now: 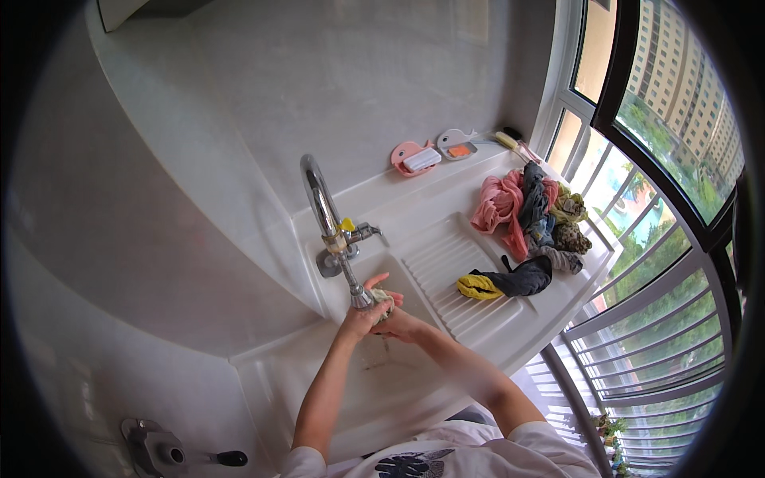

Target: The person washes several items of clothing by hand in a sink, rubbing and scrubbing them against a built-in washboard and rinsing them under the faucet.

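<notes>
Just below the spray head of a chrome faucet, my left hand and my right hand hold a small, pale greenish cloth bunched between them. The fingers of both hands partly cover the cloth. Under them is the white basin of a laundry sink, with some water in it. On the ribbed washboard to the right lies a dark grey and yellow cloth item. Behind it is a heap of twisted clothes, with a pink garment, a dark grey one and a leopard-print piece.
A pink whale-shaped soap dish with a white bar and a grey one with an orange bar stand along the back ledge. A brush lies in the back corner. Wall on the left, barred windows on the right, a wall-mounted lever fitting at lower left.
</notes>
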Available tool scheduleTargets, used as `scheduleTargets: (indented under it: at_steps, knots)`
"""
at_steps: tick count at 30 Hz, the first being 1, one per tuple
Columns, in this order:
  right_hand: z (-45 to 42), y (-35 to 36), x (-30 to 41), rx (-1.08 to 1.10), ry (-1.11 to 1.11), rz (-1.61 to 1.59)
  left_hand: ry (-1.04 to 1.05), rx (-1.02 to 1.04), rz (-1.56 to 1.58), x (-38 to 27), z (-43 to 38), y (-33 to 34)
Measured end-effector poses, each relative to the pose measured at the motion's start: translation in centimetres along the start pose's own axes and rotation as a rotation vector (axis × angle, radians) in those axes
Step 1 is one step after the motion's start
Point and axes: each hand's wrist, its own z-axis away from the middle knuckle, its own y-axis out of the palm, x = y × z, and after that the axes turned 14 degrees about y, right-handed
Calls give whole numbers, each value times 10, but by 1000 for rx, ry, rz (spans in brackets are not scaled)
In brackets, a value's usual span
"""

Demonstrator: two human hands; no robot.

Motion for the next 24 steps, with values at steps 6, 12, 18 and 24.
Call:
scheduleTargets:
  at_steps: [6, 12, 18, 24]
  knots:
    - [-19, 1, -38, -565, -310, 531, -142, -279, 264, 34, -1, 2]
    - [-10, 20, -17, -769, 205, 801, -322, -493, 134, 42, -10, 4]
    - [-8, 29, -6, -672, 332, 979, -308, -534, 153, 60, 4, -4]
    - [1, -8, -31, -321, -557, 188, -15, -253, -41, 59, 3, 5]
